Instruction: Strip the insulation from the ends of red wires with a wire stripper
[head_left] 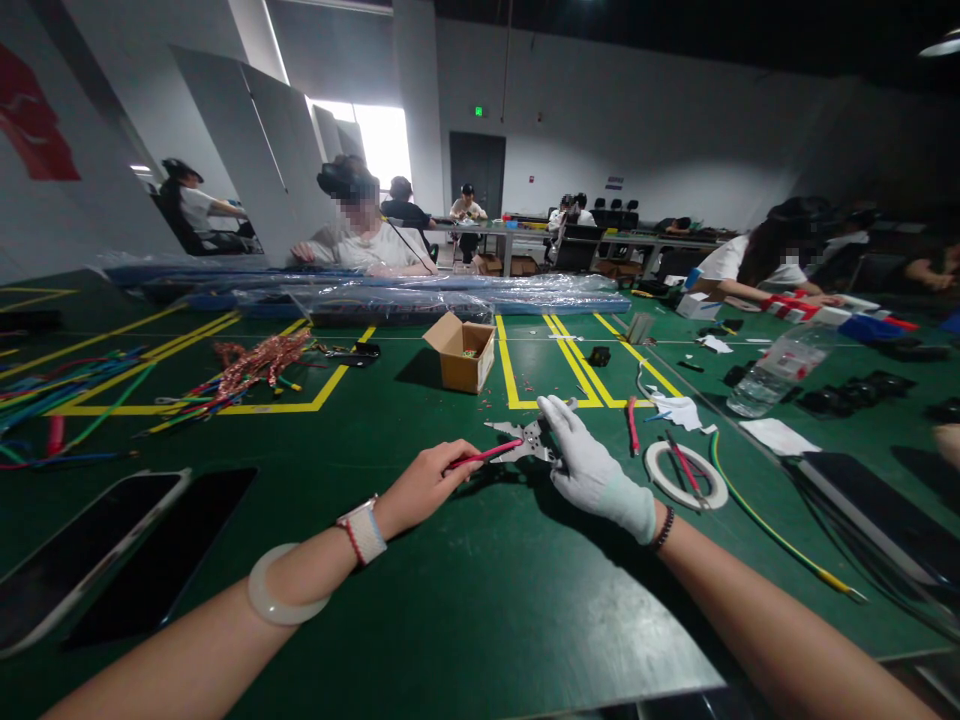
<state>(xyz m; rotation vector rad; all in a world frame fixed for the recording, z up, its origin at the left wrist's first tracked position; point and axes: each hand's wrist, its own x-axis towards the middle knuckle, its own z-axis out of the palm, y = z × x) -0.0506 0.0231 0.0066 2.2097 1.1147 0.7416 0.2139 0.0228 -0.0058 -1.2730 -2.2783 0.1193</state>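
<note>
Green table (420,610), ruled with yellow lines (507,370), in a pale-walled room (645,130); a person (379,245) sits opposite. Left hand (429,490) pinches a red wire (495,453) between fingers, its tip at the wire stripper (531,441) mid-table; gloved right hand (592,470) against that tool, cannot tell whether its fingers close. Open cardboard box (466,368) stands beyond.

1. A pale wall (675,130) spanned the upper middle, holding a grey door (478,165) beneath a green exit sign (478,112).
2. Upper left, a window (386,145) glowed white.
3. The ceiling (720,30) was dark, with a lamp (943,46) at upper right.
4. A green table (450,620) filled the lower frame.
</note>
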